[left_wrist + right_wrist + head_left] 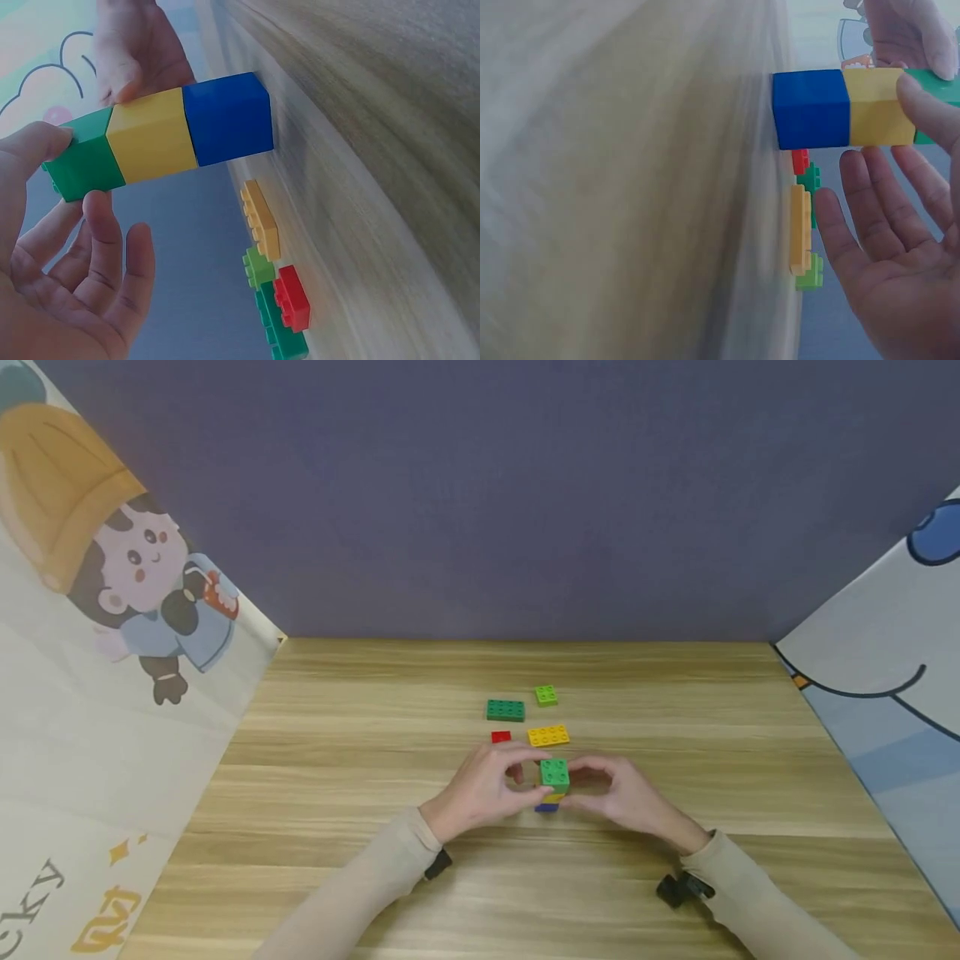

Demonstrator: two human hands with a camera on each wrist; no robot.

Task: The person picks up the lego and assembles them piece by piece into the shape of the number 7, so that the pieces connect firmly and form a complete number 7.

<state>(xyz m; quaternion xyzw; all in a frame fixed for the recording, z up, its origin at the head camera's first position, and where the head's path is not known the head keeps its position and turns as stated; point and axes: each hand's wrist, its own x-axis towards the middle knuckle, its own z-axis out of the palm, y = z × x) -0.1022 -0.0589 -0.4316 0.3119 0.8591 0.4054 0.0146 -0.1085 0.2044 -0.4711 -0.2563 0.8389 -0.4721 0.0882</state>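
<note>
A tower of three toy building blocks stands upright on the wooden table, between both hands. Its top is a green block with studs, its middle a yellow block, its bottom a blue block. From the left, my left hand pinches the green block between thumb and index finger, the other fingers spread loosely below. On the opposite side, my right hand holds the tower at the yellow block, its thumb pressed on one face and the index finger mostly hidden behind.
Just beyond the hands lie a red block, partly covered by the left hand, and a long yellow block. Farther back are a dark green block and a small lime block. A dark partition rises behind the table.
</note>
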